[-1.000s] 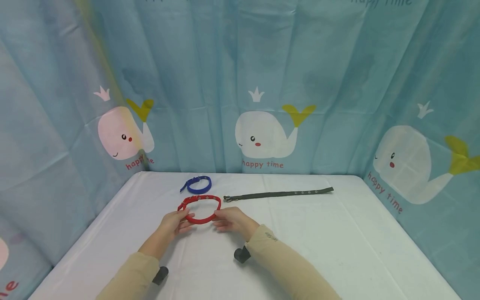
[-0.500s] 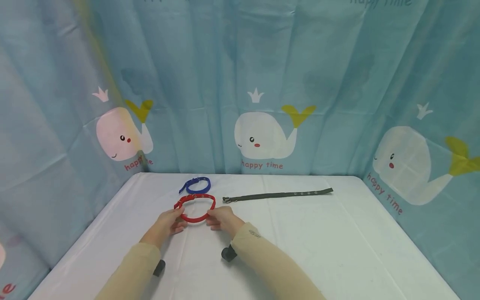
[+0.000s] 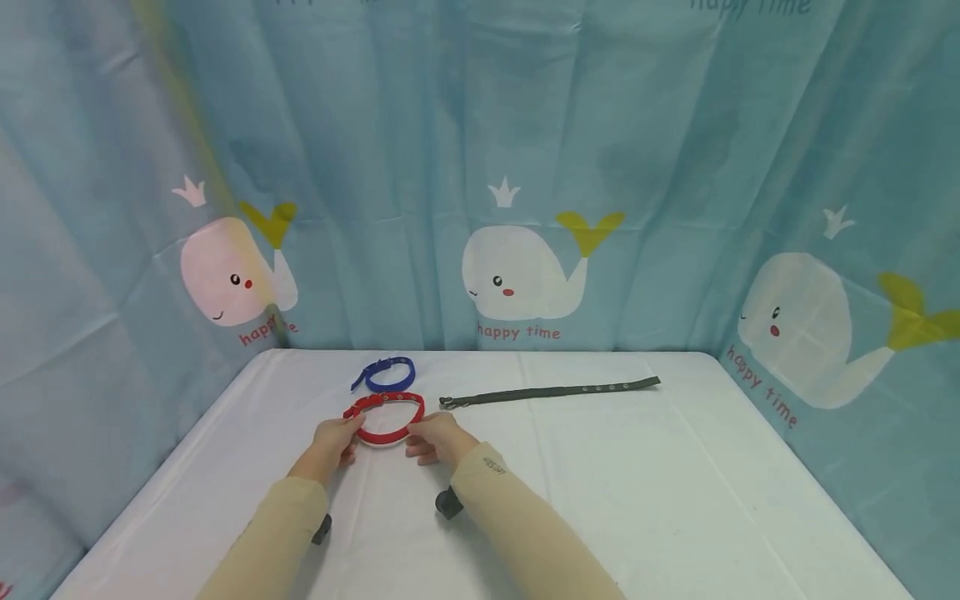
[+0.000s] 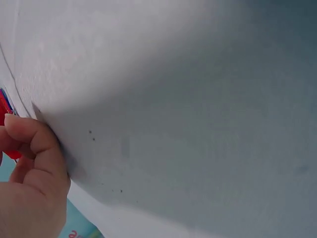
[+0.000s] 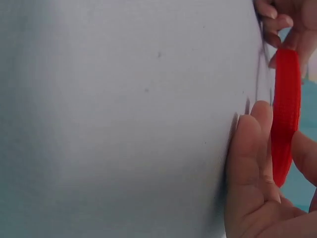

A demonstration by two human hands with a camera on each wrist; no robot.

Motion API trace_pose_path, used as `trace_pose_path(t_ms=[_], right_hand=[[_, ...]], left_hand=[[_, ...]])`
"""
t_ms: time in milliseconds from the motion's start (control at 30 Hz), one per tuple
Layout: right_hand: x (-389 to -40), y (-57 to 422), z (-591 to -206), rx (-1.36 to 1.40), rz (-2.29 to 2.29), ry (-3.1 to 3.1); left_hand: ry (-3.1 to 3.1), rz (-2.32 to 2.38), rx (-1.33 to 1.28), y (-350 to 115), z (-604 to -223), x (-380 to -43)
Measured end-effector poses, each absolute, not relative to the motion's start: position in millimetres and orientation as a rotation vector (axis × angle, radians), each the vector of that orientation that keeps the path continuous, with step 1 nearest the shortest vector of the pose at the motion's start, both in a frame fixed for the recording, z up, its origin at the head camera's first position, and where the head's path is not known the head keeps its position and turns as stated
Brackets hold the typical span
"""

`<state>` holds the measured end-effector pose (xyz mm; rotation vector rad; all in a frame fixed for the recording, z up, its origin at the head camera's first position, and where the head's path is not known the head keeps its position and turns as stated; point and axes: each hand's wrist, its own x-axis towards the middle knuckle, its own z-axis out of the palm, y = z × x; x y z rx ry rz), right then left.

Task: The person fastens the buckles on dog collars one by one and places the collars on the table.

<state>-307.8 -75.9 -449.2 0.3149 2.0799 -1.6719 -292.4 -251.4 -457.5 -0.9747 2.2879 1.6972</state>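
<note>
A red buckled collar (image 3: 384, 437) with metal eyelets forms a loop on the left half of the table, its buckle at the back left. My left hand (image 3: 335, 440) holds the loop's left side between thumb and fingers. Opposite it, my right hand (image 3: 444, 437) pinches the front right part of the band. In the right wrist view the red collar (image 5: 286, 99) stands on edge between the thumb and fingers of my right hand (image 5: 252, 198). The left wrist view catches my left hand (image 4: 34, 168) at the edge, mostly hiding the red band.
Just behind the red loop lies a blue buckled collar (image 3: 390, 388), also looped. A dark green strap (image 3: 540, 393) with eyelets and a metal buckle stretches out to the right. White cloth covers the table (image 3: 675, 492); a whale-print curtain (image 3: 420, 250) surrounds it.
Both hands have shifted slightly left with the red collar, and the right hand has come a little closer to the left. The head view has also turned slightly.
</note>
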Motion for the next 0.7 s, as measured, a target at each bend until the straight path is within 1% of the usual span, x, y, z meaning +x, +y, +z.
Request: trace_pose_path(t_ms=[400, 700], right_hand=[[-315.2, -80.7, -454.6, 0.359, -1.657, 2.074], [-309.0, -67.5, -454.6, 0.254, -1.727, 1.970]], left_hand=[[2.333, 1.696, -1.028, -251.7, -459.2, -288.7], [2.276, 1.752, -1.069, -255.5, -461.3, -275.8]])
